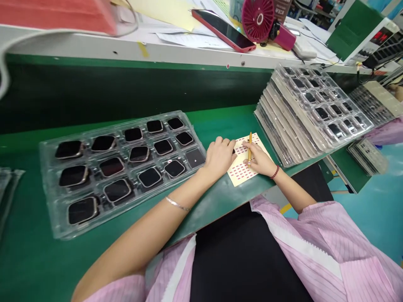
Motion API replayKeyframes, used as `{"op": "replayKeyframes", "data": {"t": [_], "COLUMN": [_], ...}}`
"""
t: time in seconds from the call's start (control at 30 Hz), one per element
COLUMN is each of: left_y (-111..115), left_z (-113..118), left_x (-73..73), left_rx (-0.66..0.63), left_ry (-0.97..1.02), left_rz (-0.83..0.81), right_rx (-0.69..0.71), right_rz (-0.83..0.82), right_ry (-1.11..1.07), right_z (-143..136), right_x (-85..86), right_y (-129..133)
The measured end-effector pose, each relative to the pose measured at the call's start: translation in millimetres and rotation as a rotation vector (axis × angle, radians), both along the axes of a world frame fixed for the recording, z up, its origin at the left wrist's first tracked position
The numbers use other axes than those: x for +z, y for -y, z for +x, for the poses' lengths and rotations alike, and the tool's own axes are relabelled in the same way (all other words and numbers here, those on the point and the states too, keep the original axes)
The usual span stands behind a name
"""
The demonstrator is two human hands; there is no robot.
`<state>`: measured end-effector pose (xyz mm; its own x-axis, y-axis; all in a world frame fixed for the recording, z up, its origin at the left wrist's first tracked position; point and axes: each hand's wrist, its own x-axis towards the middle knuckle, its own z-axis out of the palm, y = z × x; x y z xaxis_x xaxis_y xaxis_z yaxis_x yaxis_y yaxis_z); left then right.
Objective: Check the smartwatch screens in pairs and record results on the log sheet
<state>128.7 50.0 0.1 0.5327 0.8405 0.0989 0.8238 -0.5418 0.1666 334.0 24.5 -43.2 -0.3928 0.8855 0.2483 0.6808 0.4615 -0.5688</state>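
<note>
My left hand (pixel 219 156) lies at the left edge of a pale yellow sheet (pixel 241 174) with rows of small red marks, its fingers closed around something dark and mostly hidden. A yellow pen-like stick (pixel 249 147) is held upright over the sheet by my right hand (pixel 260 160). Left of my hands, a clear plastic tray (pixel 47 184) holds several square dark-screened watch faces (pixel 149 177). The compartment beside my left hand has no watch face in it.
A tall stack of filled trays (pixel 292 121) stands to the right. On the shelf above lie a red-edged phone (pixel 225 30), a magenta fan (pixel 258 19) and papers. More trays (pixel 367 156) sit at far right, and plastic edges show at far left.
</note>
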Motion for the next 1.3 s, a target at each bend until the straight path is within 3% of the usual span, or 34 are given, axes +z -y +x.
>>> {"op": "replayKeyframes", "data": {"t": [0.07,0.13,0.23,0.33,0.47,0.77,0.93,1.07,1.17,1.3], "left_y": [19,47,85,103,103,102,102,101,101,101], "left_z": [-4,-10,-14,-12,-9,-11,-10,-9,-9,-10], "left_x": [-3.2,-7.0,-15.2,-22.1,-24.1,-28.1,-28.4,-28.1,-27.7,-27.2], "left_rx": [-0.038,-0.188,-0.446,-0.455,-0.396,-0.375,-0.376,-0.380,-0.384,-0.387], "left_ry": [0.000,-0.009,-0.034,-0.084,-0.097,-0.055,-0.064,-0.070,-0.073,-0.070], "left_rz": [0.058,0.052,-0.076,-0.135,-0.129,-0.149,-0.166,-0.169,-0.172,-0.167], "right_rx": [-0.068,-0.129,-0.046,0.056,0.064,-0.069,-0.130,-0.122,-0.108,-0.052], "right_rz": [0.027,-0.028,-0.349,-0.585,-0.666,-0.452,-0.331,-0.330,-0.302,-0.116], "right_ry": [-0.173,-0.409,-0.777,-0.920,-0.776,-0.491,-0.437,-0.470,-0.395,-0.009], "right_z": [2,3,-1,-9,-17,-29,-33,-33,-28,-15], "right_x": [5.1,15.0,25.8,24.0,14.2,14.2,12.6,11.9,20.7,53.7], "right_y": [2,2,-1,-6,-8,-2,-4,-3,-3,-1]}}
